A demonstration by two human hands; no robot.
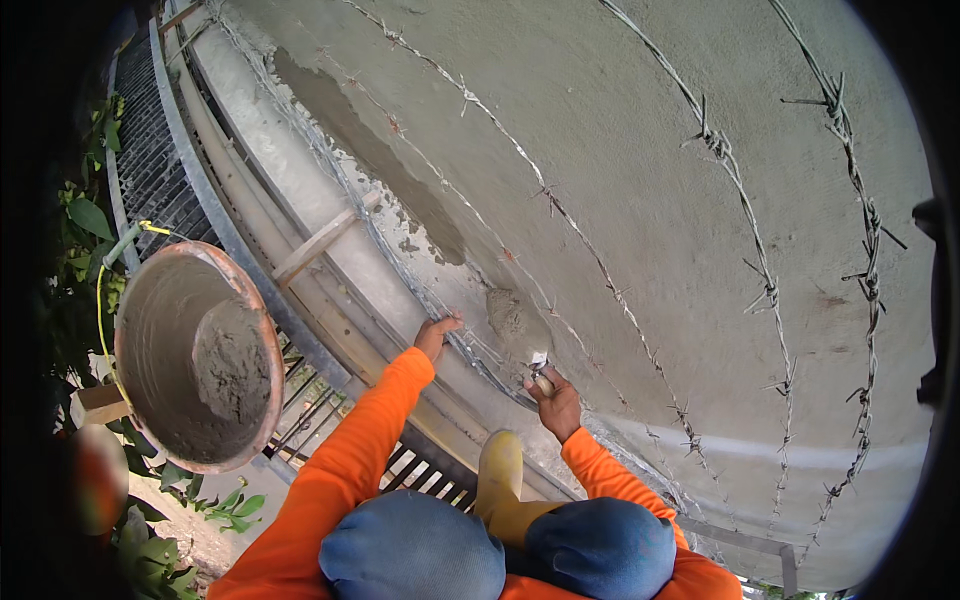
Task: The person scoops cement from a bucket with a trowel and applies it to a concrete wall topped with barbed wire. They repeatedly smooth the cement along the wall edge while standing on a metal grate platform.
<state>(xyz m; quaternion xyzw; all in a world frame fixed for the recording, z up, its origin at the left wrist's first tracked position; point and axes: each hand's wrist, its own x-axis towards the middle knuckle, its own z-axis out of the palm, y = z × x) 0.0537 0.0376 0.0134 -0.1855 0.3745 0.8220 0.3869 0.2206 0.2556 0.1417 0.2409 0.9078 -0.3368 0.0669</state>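
Observation:
My left hand (436,336) is closed on a strand of wire (395,285) along the lower edge of the grey wall (700,250). My right hand (557,405) grips a trowel (542,372) by its handle, just right of and below the left hand. The trowel blade lies mostly hidden in a patch of wet mortar (510,318) against the wall's base. A darker band of damp render (390,180) runs up and left from there. Several strands of barbed wire (740,200) cross in front of the wall.
A bucket of mortar (230,360) stands at left beside a metal grating (150,120) and leaves (90,215). A wooden batten (315,245) crosses the curved ledge. My yellow boot (498,465) is on the ledge below my hands, near my bent knees.

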